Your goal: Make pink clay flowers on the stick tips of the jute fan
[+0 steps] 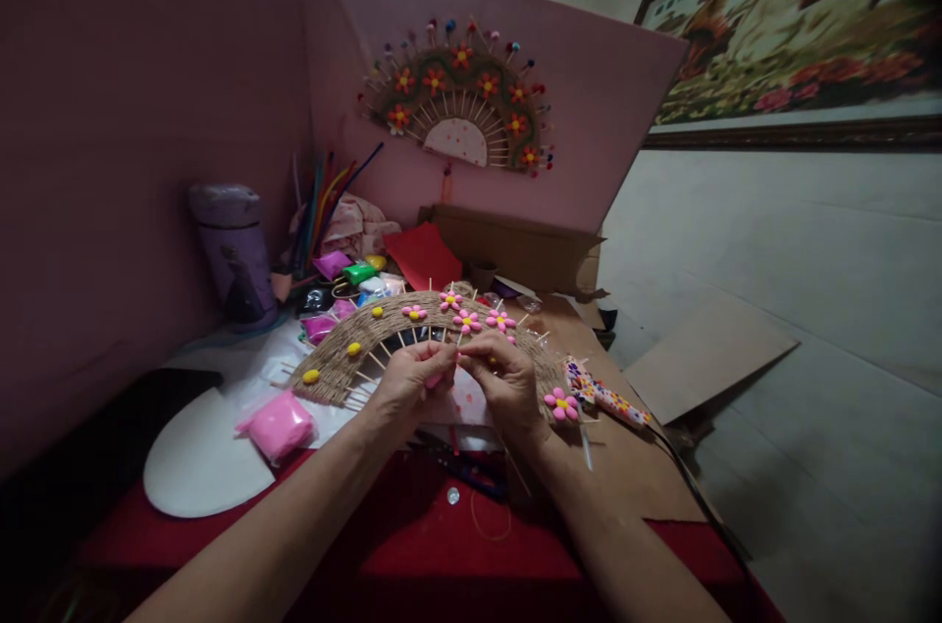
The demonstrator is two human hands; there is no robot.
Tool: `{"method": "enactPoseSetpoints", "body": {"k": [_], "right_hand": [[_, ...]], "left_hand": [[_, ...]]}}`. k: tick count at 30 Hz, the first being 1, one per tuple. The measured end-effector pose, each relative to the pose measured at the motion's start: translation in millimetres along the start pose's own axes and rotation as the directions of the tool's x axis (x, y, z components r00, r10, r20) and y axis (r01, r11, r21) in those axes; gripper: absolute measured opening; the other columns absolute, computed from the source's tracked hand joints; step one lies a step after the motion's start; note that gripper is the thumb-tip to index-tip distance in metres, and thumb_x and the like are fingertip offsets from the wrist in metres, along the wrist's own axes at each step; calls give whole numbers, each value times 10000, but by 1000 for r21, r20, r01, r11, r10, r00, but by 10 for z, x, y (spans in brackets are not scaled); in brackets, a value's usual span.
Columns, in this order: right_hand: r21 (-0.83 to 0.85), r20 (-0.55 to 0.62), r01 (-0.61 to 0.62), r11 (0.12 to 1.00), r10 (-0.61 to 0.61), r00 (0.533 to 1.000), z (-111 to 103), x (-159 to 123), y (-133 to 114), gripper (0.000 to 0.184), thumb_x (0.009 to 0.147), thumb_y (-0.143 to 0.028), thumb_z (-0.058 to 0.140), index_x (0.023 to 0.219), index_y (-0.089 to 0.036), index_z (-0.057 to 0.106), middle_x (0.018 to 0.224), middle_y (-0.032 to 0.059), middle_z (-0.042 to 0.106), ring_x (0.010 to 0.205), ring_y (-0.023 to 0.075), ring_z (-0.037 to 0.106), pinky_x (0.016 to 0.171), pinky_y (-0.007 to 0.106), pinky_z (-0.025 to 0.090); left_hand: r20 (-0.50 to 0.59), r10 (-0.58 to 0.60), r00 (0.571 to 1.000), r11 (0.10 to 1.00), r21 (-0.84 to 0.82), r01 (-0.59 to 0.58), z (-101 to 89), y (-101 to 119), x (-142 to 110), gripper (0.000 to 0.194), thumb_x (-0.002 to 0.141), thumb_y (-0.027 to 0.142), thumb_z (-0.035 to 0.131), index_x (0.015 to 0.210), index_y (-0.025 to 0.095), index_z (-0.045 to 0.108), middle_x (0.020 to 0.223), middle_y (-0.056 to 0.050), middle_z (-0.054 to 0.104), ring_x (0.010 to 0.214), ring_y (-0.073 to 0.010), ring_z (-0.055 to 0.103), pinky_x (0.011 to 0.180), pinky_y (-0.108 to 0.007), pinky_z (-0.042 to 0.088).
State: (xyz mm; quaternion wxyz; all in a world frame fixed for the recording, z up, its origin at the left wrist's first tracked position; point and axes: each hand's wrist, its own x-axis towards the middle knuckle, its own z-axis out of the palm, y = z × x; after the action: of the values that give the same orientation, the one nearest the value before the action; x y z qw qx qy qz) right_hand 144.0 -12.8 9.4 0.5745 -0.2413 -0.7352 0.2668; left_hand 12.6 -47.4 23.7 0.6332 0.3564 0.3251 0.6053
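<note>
My left hand (413, 380) and my right hand (506, 378) meet at the fingertips over the middle of a twine-wrapped fan. Pink modelling clay (436, 380) shows in the closed fingers of my left hand. My right thumb and forefinger pinch a small pink bit against the left fingertips. Behind and around the hands arches the fan (331, 360), built on thin sticks. Pink clay flowers with yellow centres, such as one flower (561, 404) at the right end, sit on its band. Several yellow dots (354, 348) on the left have no petals. My hands hide part of the fan.
A pink clay packet (278, 425) overlaps a white half-disc (202, 466) at left. A patterned glue gun (604, 397) with a cable lies on cardboard (633, 476) at right. Dark-handled scissors (471, 474) lie in front. A finished fan (434, 78) hangs behind; a purple bottle (234, 260) stands left.
</note>
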Motion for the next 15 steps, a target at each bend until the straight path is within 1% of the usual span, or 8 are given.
{"method": "enactPoseSetpoints", "body": {"k": [2, 4, 6, 8, 10, 12, 15], "right_hand": [[-27, -17, -14, 1000, 13, 1000, 2, -2, -12, 59, 802, -245, 625, 763, -208, 651, 745, 6, 600, 723, 142, 546, 670, 284, 439], [-64, -42, -27, 998, 24, 999, -1, -8, -19, 83, 811, -257, 611, 755, -200, 632, 739, 8, 596, 711, 141, 542, 656, 278, 436], [-102, -59, -29, 994, 23, 998, -5, -15, -24, 90, 819, -261, 600, 760, -196, 620, 728, 6, 588, 693, 137, 537, 638, 269, 431], [-142, -54, -28, 989, 20, 998, -7, -21, -30, 89, 825, -262, 591, 773, -196, 619, 734, 8, 588, 692, 137, 538, 633, 265, 428], [-166, -21, -25, 986, 22, 1000, -6, -25, -37, 91, 833, -261, 580, 787, -196, 623, 755, 15, 596, 713, 142, 546, 651, 270, 431], [-169, 31, -21, 985, 27, 999, -2, -29, -42, 101, 844, -256, 562, 797, -197, 627, 765, 20, 601, 727, 145, 553, 675, 279, 435], [-147, 94, -26, 989, 40, 995, 3, -36, -38, 104, 851, -252, 548, 824, -199, 633, 773, 23, 606, 728, 146, 560, 690, 287, 444]], "left_hand": [[-30, -16, 999, 1000, -18, 15, 20, 17, -13, 331, 580, 375, 768, 617, 117, 564, 454, 53, 424, 403, -34, 335, 401, -169, 215], [-61, -57, 997, 998, -44, 55, 35, 42, -23, 277, 637, 350, 712, 724, 112, 602, 528, 24, 501, 423, -46, 393, 405, -167, 246], [-85, -80, 993, 995, -71, 74, 48, 62, -29, 205, 652, 245, 658, 801, 113, 607, 583, 5, 544, 447, -61, 446, 414, -167, 279], [-92, -63, 994, 995, -85, 55, 65, 69, -33, 199, 621, 139, 614, 818, 117, 592, 597, 0, 556, 469, -69, 475, 438, -171, 319], [-86, -34, 996, 997, -76, 28, 82, 64, -36, 207, 608, 104, 599, 813, 123, 578, 582, 9, 544, 474, -69, 475, 457, -174, 343], [-79, -10, 997, 998, -60, 5, 93, 51, -39, 199, 616, 109, 604, 813, 128, 574, 573, 21, 526, 475, -62, 465, 477, -174, 363], [-62, 24, 998, 999, -28, -25, 95, 35, -46, 195, 624, 129, 619, 815, 134, 582, 636, 17, 544, 485, -53, 456, 488, -177, 379]]}}
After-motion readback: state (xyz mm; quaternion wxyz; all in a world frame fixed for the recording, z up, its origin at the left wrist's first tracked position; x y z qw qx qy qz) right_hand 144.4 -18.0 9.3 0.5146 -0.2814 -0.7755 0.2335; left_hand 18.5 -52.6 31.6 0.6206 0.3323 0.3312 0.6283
